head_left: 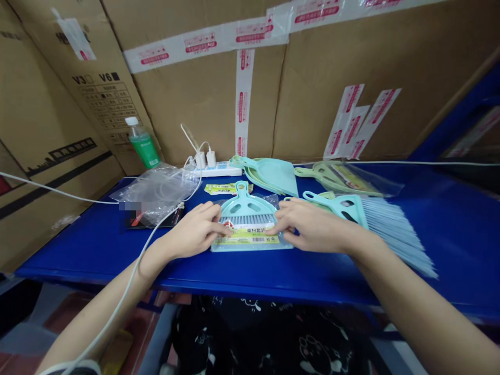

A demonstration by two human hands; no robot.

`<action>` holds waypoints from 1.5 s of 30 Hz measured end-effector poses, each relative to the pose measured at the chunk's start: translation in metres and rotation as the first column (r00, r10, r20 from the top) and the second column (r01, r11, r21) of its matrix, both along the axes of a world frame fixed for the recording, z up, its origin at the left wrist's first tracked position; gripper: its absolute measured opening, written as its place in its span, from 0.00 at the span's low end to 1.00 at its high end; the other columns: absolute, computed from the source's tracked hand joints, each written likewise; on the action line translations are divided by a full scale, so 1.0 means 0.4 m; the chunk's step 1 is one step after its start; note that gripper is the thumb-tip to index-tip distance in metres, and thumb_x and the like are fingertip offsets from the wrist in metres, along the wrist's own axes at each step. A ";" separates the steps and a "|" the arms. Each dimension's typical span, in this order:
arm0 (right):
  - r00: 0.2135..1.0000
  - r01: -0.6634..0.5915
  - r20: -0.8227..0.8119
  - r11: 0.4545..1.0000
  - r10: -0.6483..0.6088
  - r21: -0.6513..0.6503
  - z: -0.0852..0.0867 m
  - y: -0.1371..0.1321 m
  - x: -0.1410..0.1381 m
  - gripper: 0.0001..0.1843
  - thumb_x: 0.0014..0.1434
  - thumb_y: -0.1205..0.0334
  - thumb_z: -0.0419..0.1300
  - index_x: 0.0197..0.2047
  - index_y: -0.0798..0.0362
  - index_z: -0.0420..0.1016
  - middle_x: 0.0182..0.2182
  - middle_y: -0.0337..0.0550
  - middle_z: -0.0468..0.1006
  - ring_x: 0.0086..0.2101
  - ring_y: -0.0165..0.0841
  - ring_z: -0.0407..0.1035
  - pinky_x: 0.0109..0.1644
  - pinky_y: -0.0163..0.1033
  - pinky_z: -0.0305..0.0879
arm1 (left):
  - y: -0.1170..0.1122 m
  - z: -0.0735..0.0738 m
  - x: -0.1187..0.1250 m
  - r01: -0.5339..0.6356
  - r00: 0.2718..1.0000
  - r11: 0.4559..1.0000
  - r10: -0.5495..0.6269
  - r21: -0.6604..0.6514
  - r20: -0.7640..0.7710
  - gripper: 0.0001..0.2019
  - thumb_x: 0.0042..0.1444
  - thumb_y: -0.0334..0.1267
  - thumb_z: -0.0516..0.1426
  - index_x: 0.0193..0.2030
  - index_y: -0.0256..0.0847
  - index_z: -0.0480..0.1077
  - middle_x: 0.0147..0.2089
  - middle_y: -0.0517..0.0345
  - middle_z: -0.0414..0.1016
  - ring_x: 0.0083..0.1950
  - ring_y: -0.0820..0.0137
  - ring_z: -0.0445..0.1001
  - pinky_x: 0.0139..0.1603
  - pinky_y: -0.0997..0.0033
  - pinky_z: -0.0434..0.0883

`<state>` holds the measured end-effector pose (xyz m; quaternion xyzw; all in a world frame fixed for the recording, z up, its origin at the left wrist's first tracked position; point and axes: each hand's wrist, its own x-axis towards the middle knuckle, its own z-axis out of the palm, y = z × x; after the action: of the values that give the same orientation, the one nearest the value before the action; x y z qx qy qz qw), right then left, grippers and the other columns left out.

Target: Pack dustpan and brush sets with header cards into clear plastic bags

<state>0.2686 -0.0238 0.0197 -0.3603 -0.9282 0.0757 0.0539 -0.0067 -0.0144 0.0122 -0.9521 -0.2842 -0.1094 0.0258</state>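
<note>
Your left hand [199, 229] and right hand [307, 225], half-curled, touch the clear-bagged turquoise plastic dustpan-and-brush set [250, 207] on the blue counter [253, 273]; grip unclear.

Brown cardboard walls [187, 99] with white-and-red tape [200, 44] stand along the back and left edges of the blue worktop [250, 272], with reddish floor [144, 329] below.
</note>
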 end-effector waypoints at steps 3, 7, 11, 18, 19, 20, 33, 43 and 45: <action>0.993 0.107 -0.034 0.982 -0.114 -0.153 0.011 0.008 0.027 0.24 0.49 0.75 0.51 0.37 0.45 0.84 0.26 0.40 0.79 0.28 0.35 0.65 0.38 0.42 0.59 | 0.009 0.010 -0.018 -0.020 0.999 0.999 0.022 -0.049 0.039 0.22 0.57 0.21 0.48 0.40 0.48 0.79 0.33 0.57 0.63 0.39 0.66 0.62 0.40 0.68 0.63; 0.971 0.194 -0.067 0.919 -0.230 -0.343 0.021 0.016 0.044 0.22 0.48 0.73 0.49 0.36 0.50 0.83 0.23 0.40 0.77 0.24 0.32 0.67 0.30 0.37 0.60 | 0.018 0.014 -0.035 -0.048 0.997 0.993 0.054 -0.107 0.049 0.21 0.54 0.20 0.47 0.36 0.45 0.79 0.34 0.57 0.66 0.39 0.68 0.64 0.40 0.70 0.64; 0.954 0.168 -0.155 0.887 -0.256 -0.430 0.025 0.012 0.029 0.16 0.53 0.71 0.46 0.30 0.51 0.75 0.21 0.37 0.73 0.25 0.32 0.70 0.31 0.36 0.63 | 0.015 0.013 -0.040 -0.025 0.999 0.990 0.028 -0.142 0.020 0.18 0.54 0.22 0.48 0.40 0.41 0.75 0.37 0.57 0.68 0.41 0.68 0.67 0.42 0.72 0.66; 0.922 0.245 -0.192 0.889 -0.337 -0.388 0.020 0.004 0.010 0.08 0.53 0.66 0.57 0.24 0.50 0.62 0.17 0.33 0.67 0.21 0.31 0.67 0.28 0.36 0.58 | 0.009 0.014 -0.045 0.041 0.999 0.985 -0.039 -0.169 0.017 0.10 0.60 0.28 0.52 0.41 0.42 0.73 0.39 0.57 0.68 0.39 0.71 0.70 0.40 0.75 0.66; 0.912 0.259 -0.199 0.881 -0.358 -0.396 0.020 0.003 0.009 0.08 0.51 0.68 0.57 0.24 0.50 0.62 0.17 0.32 0.66 0.21 0.30 0.67 0.28 0.35 0.59 | 0.009 0.015 -0.046 0.052 0.998 0.985 -0.048 -0.167 0.028 0.10 0.60 0.28 0.52 0.39 0.42 0.73 0.39 0.58 0.68 0.38 0.71 0.70 0.39 0.75 0.66; 0.902 0.270 -0.209 0.870 -0.379 -0.414 0.018 0.002 0.008 0.08 0.51 0.70 0.57 0.25 0.50 0.62 0.18 0.31 0.65 0.20 0.30 0.68 0.27 0.35 0.59 | 0.008 0.015 -0.046 0.062 0.998 0.985 -0.057 -0.162 0.036 0.10 0.60 0.27 0.52 0.38 0.42 0.73 0.38 0.58 0.68 0.38 0.71 0.69 0.39 0.76 0.65; 0.369 0.179 -0.678 0.764 -0.636 -0.619 -0.092 -0.067 -0.012 0.42 0.56 0.56 0.59 0.69 0.45 0.43 0.47 0.47 0.68 0.30 0.33 0.75 0.34 0.43 0.78 | -0.019 -0.001 -0.003 0.319 0.943 0.944 -0.306 -0.086 0.130 0.14 0.67 0.31 0.47 0.38 0.41 0.73 0.37 0.56 0.75 0.40 0.71 0.73 0.43 0.73 0.68; 0.034 -0.345 -0.652 0.603 -0.758 -0.719 -0.113 -0.094 -0.112 0.24 0.48 0.58 0.67 0.49 0.47 0.70 0.53 0.46 0.76 0.52 0.43 0.70 0.53 0.51 0.70 | -0.044 -0.022 0.035 0.364 0.918 0.887 -0.393 0.283 0.049 0.19 0.69 0.29 0.41 0.41 0.40 0.72 0.34 0.57 0.76 0.28 0.74 0.71 0.30 0.75 0.66; -0.015 -0.381 -0.645 0.601 -0.764 -0.703 -0.120 -0.095 -0.139 0.28 0.47 0.60 0.68 0.52 0.45 0.69 0.53 0.45 0.76 0.53 0.44 0.70 0.55 0.53 0.68 | -0.048 -0.027 0.040 0.373 0.917 0.844 -0.400 0.386 -0.012 0.20 0.69 0.28 0.40 0.40 0.39 0.72 0.32 0.57 0.75 0.26 0.74 0.70 0.28 0.75 0.65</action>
<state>0.2131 -0.0619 -0.0284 -0.3309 -0.3968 0.6670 0.5368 0.0095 -0.0334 0.0013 -0.9620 -0.0607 -0.1983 0.1777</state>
